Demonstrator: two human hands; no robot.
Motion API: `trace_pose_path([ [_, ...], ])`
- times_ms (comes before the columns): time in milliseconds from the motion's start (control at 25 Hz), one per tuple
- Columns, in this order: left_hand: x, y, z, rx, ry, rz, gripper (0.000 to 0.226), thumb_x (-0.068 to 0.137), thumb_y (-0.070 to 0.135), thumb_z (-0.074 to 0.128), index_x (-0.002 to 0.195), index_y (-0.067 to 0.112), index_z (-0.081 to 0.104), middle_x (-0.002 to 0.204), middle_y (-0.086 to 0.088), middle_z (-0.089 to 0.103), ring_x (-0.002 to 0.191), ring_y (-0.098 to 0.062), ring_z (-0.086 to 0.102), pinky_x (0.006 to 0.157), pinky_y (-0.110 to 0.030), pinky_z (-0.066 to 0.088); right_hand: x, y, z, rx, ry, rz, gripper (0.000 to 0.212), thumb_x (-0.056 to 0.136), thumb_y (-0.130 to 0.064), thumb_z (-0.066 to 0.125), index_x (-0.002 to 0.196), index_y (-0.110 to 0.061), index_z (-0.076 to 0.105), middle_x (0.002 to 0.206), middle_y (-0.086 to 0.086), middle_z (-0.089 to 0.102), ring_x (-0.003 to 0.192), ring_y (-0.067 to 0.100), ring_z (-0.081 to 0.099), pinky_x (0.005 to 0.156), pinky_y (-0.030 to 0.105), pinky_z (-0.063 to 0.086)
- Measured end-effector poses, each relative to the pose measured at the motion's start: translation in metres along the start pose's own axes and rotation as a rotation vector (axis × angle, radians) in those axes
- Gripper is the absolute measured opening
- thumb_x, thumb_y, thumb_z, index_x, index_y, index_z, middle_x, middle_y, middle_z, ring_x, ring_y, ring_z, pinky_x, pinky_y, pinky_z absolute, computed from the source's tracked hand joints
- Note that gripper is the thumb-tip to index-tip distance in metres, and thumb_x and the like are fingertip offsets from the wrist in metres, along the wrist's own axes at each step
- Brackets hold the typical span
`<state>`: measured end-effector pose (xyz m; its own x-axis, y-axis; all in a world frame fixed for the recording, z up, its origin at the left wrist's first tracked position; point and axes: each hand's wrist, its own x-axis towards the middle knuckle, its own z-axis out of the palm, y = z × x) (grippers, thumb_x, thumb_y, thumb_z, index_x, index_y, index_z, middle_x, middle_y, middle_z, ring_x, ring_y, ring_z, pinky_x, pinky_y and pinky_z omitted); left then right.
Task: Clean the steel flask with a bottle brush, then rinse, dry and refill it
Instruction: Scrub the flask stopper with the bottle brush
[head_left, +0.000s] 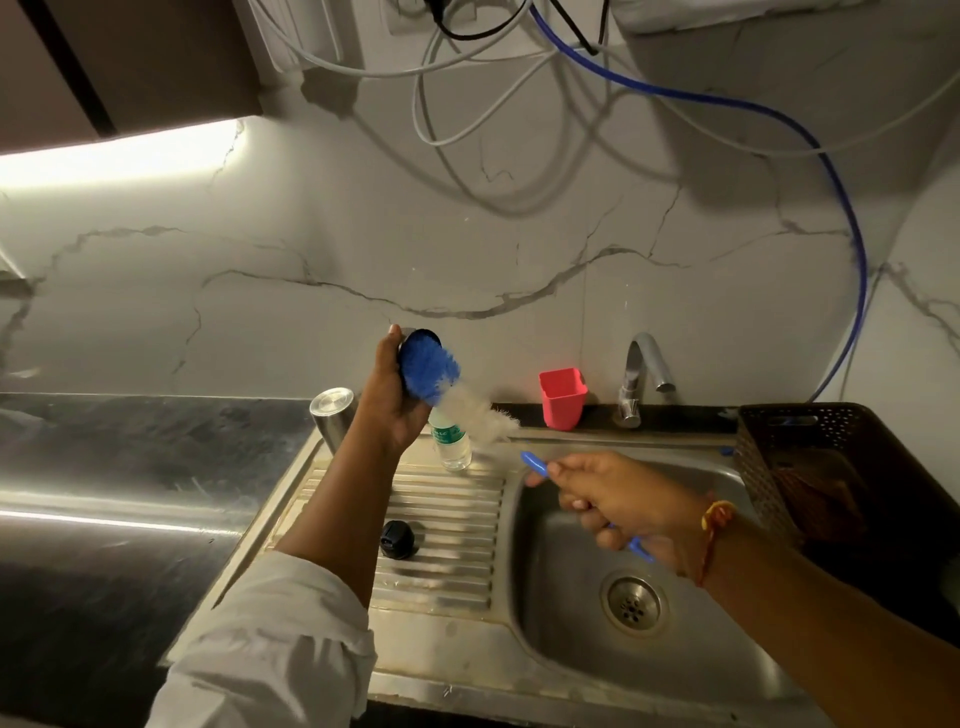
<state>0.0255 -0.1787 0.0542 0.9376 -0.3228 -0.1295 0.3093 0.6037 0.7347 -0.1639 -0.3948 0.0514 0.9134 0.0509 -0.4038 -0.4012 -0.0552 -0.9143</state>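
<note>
Steel flask (415, 332) raised, tilted; blue-white bottle brush (432, 375) head at mouth.

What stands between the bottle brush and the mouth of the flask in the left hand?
Nothing visible. The flask is uncapped; its black cap lies on the drainboard. The bottle brush, held by the right hand, has its blue bristles at the open mouth. The left hand grips the flask's body, beside the opening.

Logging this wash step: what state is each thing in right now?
Flask: uncapped, tilted, held by left hand.
Bottle brush: tip at flask mouth, handle gripped by right hand.
Black cap: off, lying on drainboard.
Plastic bottle: upright, on drainboard.
Tap: no water running.
</note>
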Motion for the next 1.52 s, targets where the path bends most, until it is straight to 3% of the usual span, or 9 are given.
trace_pose_path([
  [160,0.002,0.004,-0.005,0.005,0.108,0.003,0.041,0.097,0.038,0.065,0.122,0.005,0.059,0.113,-0.016,0.063,0.103,-0.028,0.07,0.092,-0.041,0.06,0.002,0.002,0.0,-0.107,0.076,-0.077,0.019,0.101,-0.03,0.053,0.107,-0.015,0.064,0.069,-0.001,0.054,0.047,0.006,0.039,0.04,0.02,0.03],
  [360,0.003,0.012,-0.005,-0.008,0.114,-0.018,0.023,0.094,0.02,0.049,0.113,0.006,0.052,0.117,-0.018,0.054,0.113,-0.032,0.06,0.099,-0.046,0.055,0.014,0.014,-0.013,-1.139,0.495,-0.449,0.014,0.098,-0.024,0.057,0.111,-0.022,0.057,0.102,-0.001,0.06,0.075,0.011,0.059,0.062,0.025,0.051],
  [480,0.003,0.01,0.001,0.019,0.113,-0.059,0.047,0.098,0.047,0.061,0.119,0.006,0.058,0.116,-0.018,0.066,0.109,-0.032,0.067,0.098,-0.047,0.057,0.018,0.021,-0.015,-1.442,0.684,-0.554,0.022,0.094,-0.018,0.055,0.115,-0.019,0.06,0.095,0.001,0.061,0.069,0.015,0.056,0.056,0.029,0.051],
  [680,0.008,-0.003,-0.004,-0.032,0.106,-0.015,0.049,0.093,0.045,0.071,0.123,0.008,0.056,0.101,-0.015,0.067,0.092,-0.027,0.071,0.084,-0.044,0.062,0.02,0.015,-0.014,-1.07,0.561,-0.519,0.023,0.102,-0.029,0.047,0.111,-0.019,0.066,0.088,0.0,0.065,0.069,0.013,0.055,0.062,0.032,0.049],
  [880,0.008,-0.004,-0.002,-0.101,0.028,0.015,0.032,0.098,0.041,0.064,0.103,0.009,0.064,0.092,-0.009,0.066,0.088,-0.02,0.066,0.097,-0.039,0.056,0.012,-0.005,-0.011,-0.026,0.092,-0.044,0.03,0.103,-0.03,0.05,0.1,-0.007,0.069,0.06,-0.004,0.047,0.046,0.006,0.034,0.041,0.019,0.025],
  [1000,0.007,-0.001,0.001,-0.142,-0.052,0.006,0.031,0.099,0.037,0.063,0.104,0.006,0.068,0.099,-0.01,0.069,0.093,-0.021,0.069,0.091,-0.039,0.061,0.007,-0.009,-0.016,0.104,-0.001,0.031,0.029,0.103,-0.027,0.05,0.108,-0.002,0.064,0.062,-0.001,0.047,0.046,0.007,0.031,0.038,0.019,0.023],
  [1160,0.009,0.0,0.004,-0.119,0.007,-0.039,0.04,0.095,0.036,0.068,0.118,0.004,0.063,0.113,-0.016,0.071,0.11,-0.031,0.07,0.105,-0.048,0.053,0.015,-0.002,-0.017,-0.48,0.253,-0.294,0.013,0.095,-0.02,0.064,0.108,-0.017,0.065,0.086,0.004,0.064,0.064,0.009,0.055,0.052,0.017,0.043],
  [1360,0.018,0.008,0.003,-0.003,0.122,-0.143,0.047,0.095,0.031,0.056,0.133,0.005,0.053,0.132,-0.017,0.061,0.122,-0.033,0.063,0.102,-0.048,0.053,0.02,0.013,-0.035,-1.503,0.689,-0.486,0.037,0.094,-0.023,0.058,0.131,-0.019,0.059,0.106,0.003,0.064,0.083,0.017,0.06,0.066,0.029,0.051],
  [1520,0.023,0.005,0.009,0.079,0.065,-0.235,0.076,0.091,0.067,0.06,0.128,0.001,0.056,0.116,-0.023,0.07,0.109,-0.037,0.068,0.102,-0.051,0.051,0.016,0.011,-0.029,-1.456,0.63,-0.556,0.032,0.098,-0.023,0.051,0.129,-0.018,0.058,0.097,0.0,0.062,0.075,0.013,0.057,0.061,0.025,0.049],
])
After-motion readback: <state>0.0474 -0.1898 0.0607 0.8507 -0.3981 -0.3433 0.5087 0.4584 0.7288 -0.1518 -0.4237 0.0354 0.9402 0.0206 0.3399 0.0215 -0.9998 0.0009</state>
